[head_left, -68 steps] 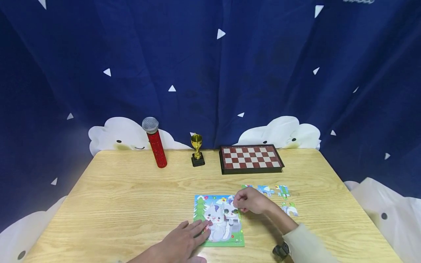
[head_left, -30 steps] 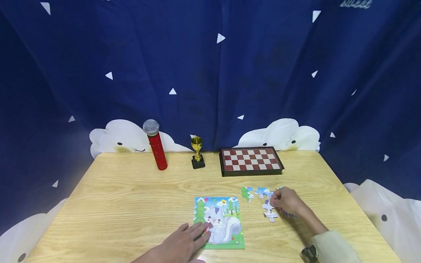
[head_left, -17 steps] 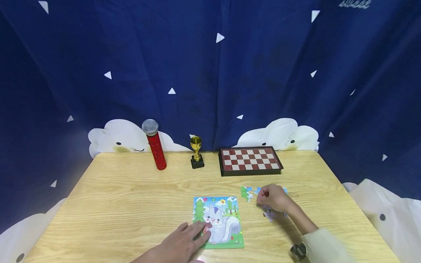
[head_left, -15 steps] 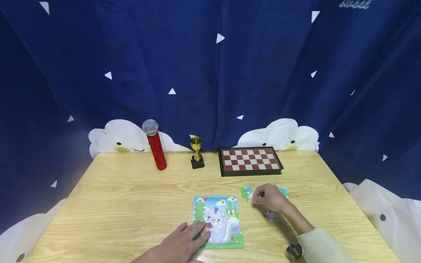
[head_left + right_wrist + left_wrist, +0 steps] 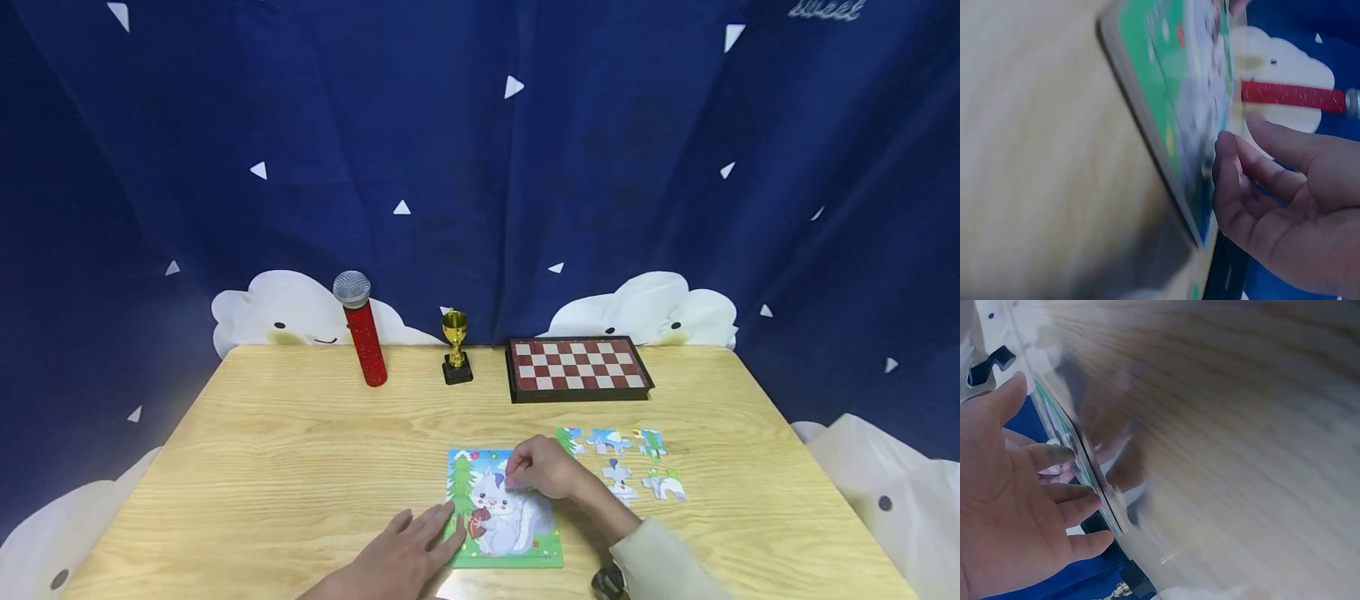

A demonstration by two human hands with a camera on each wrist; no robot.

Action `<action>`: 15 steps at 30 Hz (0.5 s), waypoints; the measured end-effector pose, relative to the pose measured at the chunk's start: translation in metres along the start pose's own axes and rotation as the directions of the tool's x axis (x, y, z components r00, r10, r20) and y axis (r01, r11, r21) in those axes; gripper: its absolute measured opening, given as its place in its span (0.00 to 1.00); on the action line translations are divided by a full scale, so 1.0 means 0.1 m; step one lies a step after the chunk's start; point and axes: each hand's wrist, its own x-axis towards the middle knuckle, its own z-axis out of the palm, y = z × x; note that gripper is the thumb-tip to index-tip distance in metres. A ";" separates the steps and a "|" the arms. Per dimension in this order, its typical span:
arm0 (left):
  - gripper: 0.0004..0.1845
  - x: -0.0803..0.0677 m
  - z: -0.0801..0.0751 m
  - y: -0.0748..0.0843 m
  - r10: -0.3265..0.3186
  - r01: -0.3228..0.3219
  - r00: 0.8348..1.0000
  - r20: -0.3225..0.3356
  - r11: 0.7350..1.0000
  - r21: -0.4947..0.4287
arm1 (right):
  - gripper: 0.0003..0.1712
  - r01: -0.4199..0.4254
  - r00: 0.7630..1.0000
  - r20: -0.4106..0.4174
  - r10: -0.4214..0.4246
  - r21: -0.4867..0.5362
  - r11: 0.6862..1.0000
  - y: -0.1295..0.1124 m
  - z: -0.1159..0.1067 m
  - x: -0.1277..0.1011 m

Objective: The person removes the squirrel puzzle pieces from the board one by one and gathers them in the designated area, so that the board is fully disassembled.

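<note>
- Two hands work at the puzzle board (image 5: pixel 504 517), which lies flat on the table (image 5: pixel 285 450) near the person's edge.
- Half a second ago the right hand (image 5: pixel 542 468) was over the loose pieces to the right; now it is back over the board's upper right part, fingers curled with the tips together on the picture. Whether it pinches a piece cannot be told.
- With the hand gone from them, five loose pieces (image 5: pixel 619 460) show on the table just right of the board: three in a row, two nearer the person.
- The left hand (image 5: pixel 401 557) lies as before, fingers straight and spread, tips pressing the board's left edge; it grips nothing.
- At the far edge, unmoved, stand the red microphone (image 5: pixel 362 337), the small gold trophy (image 5: pixel 456 357) and the chessboard (image 5: pixel 578 378).
- Both wrist views are blurred and show only the board's edge beside each hand.
</note>
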 end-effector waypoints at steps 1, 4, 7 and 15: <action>0.49 -0.01 0.00 0.00 -0.005 0.005 1.000 0.005 1.000 -0.001 | 0.03 0.004 1.000 0.010 -0.004 -0.005 1.000 -0.02 0.04 0.00; 0.49 -0.02 0.00 0.01 -0.015 0.015 1.000 0.013 1.000 -0.002 | 0.03 0.010 1.000 0.026 -0.009 -0.022 1.000 -0.07 0.12 0.02; 0.49 -0.02 0.02 0.02 -0.014 0.014 1.000 0.017 1.000 0.007 | 0.03 0.011 1.000 0.025 -0.010 -0.035 0.999 -0.11 0.17 0.02; 0.50 -0.04 0.07 0.04 -0.013 0.013 1.000 0.015 1.000 0.000 | 0.02 -0.018 0.997 0.068 0.020 -0.022 1.000 -0.21 0.23 0.00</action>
